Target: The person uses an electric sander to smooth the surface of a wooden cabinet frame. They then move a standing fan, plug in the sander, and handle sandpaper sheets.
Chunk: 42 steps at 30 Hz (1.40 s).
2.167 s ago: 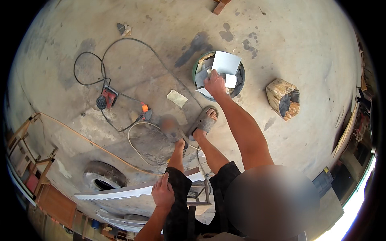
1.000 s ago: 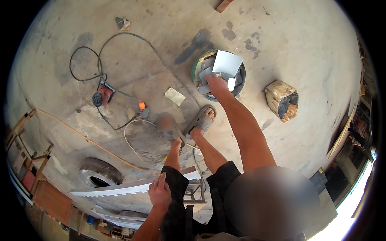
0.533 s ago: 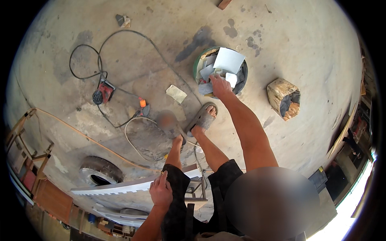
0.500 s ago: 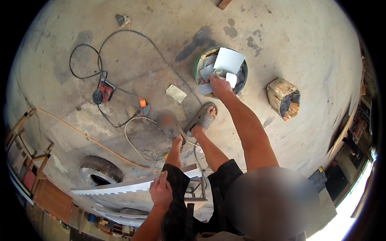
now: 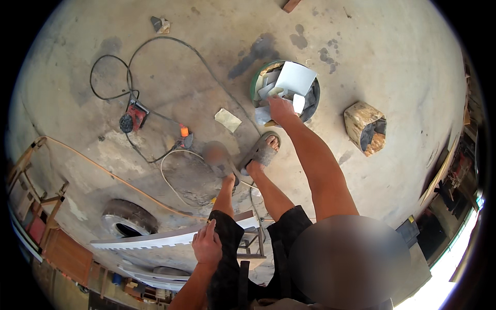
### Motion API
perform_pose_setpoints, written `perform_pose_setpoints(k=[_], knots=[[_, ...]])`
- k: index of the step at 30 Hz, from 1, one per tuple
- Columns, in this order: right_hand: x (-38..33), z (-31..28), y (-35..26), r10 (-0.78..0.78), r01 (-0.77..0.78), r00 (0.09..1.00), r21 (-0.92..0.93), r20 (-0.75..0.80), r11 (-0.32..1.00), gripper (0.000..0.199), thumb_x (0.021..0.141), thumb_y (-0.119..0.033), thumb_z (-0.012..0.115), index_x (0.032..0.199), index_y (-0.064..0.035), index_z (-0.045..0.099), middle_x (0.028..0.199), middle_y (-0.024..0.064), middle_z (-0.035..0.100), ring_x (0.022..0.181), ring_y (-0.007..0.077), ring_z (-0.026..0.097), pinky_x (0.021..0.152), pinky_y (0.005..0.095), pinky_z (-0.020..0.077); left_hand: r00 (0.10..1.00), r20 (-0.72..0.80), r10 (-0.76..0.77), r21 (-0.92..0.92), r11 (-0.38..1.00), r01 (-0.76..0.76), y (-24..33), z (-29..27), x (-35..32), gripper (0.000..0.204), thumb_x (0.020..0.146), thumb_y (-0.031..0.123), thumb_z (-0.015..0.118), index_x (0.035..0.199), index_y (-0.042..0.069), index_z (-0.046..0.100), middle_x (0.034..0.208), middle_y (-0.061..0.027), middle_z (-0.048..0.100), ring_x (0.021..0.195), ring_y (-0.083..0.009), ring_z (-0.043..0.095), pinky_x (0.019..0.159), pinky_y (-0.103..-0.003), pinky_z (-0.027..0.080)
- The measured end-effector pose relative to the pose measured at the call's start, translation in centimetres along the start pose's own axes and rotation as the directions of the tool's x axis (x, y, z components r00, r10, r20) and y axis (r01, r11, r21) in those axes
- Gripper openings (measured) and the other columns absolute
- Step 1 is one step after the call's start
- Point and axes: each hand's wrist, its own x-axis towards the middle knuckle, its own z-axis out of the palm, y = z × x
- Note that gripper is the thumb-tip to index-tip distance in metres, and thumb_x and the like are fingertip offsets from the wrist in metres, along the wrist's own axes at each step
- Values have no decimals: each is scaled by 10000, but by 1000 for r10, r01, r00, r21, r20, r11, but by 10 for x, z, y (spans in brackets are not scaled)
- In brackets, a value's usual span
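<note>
My right hand (image 5: 282,110) reaches down into a round green-rimmed bucket (image 5: 253,88). Its fingers are bent together among the scraps, and their tips are partly hidden, so what they grip cannot be made out. A large pale sheet (image 5: 296,77) leans out over the far rim. Beside my fingers lies a small white piece (image 5: 298,103), with several grey flat scraps around it. My left hand (image 5: 207,245) lies on my left thigh near the knee, fingers stretched out and holding nothing.
A cut-open, stained container (image 5: 361,121) stands right of the bucket. On the floor lie a beige sheet (image 5: 227,120), a red corded power tool (image 5: 136,114) with looping black cable, and a tyre (image 5: 129,219). A long white notched panel (image 5: 175,238) stands left of my legs.
My right hand has shifted slightly within the bucket, and the small grey scraps by its fingers have moved a little. The left hand stays on the thigh.
</note>
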Motion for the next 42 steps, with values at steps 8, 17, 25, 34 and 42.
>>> perform_pose_setpoints(k=[8, 17, 25, 34, 42], knots=[[-16, -20, 6, 57, -54, 998, 101, -25, 993, 584, 804, -17, 585, 1352, -170, 453, 1194, 173, 603, 1046, 401, 631, 866, 492, 519, 1000, 2, 4, 0, 1000, -4, -3, 2, 0, 355, 821, 31, 605, 1170, 72, 650, 1026, -138, 685, 938, -306, 660, 801, -430, 507], [40, -7, -21, 276, -280, 960, 124, 49, 952, 312, 901, -62, 495, 1210, -100, 474, 1165, 219, 608, 1011, 432, 641, 854, 516, 521, 1000, -9, 12, -3, 1000, -12, -3, -2, 3, 353, 821, 29, 607, 1168, 78, 656, 1022, -143, 684, 944, -309, 658, 803, -432, 505], [0, 16, -2, 100, -11, 958, 311, -269, 950, 224, 889, -68, 538, 1107, -78, 489, 1053, 227, 637, 938, 458, 627, 793, 534, 508, 1000, -6, 13, -2, 1000, -13, -4, 1, 1, 340, 831, 43, 601, 1165, 76, 657, 1015, -128, 685, 937, -309, 657, 802, -436, 505], [-34, -23, 11, 387, 22, 830, 718, -402, 696, 187, 863, -74, 670, 1041, -93, 723, 786, 124, 684, 649, 166, 630, 605, 326, 506, 1000, 5, 12, -5, 1000, -12, 5, -1, 5, 332, 836, 47, 593, 1162, 75, 653, 988, -130, 684, 915, -322, 651, 796, -449, 504], [-58, -56, 39, 483, 63, 840, 840, 246, -538, 175, 979, -81, 549, 1102, 17, 624, 809, 31, 602, 606, 95, 525, 532, 231, 493, 999, 4, 35, 51, 998, -35, 10, -4, 9, 317, 849, 39, 576, 1154, 83, 651, 1013, -132, 687, 905, -353, 651, 781, -460, 514]])
